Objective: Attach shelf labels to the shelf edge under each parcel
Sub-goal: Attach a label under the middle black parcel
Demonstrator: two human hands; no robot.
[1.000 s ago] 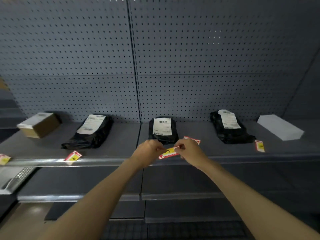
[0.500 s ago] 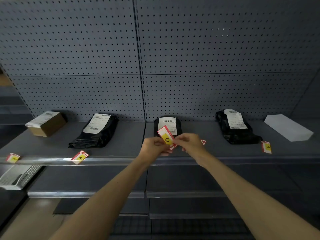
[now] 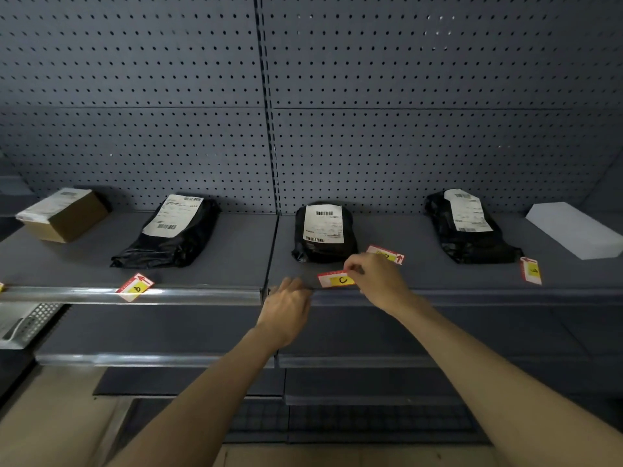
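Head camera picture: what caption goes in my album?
Right hand pinches the C label at the shelf edge below the middle parcel.

Grey pegboard back wall (image 3: 168,96), perforated metal tray (image 3: 23,323) at lower left.

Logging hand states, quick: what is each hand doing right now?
Left hand: open, fingers touching the shelf edge, holding nothing.
Right hand: pinching the C label.
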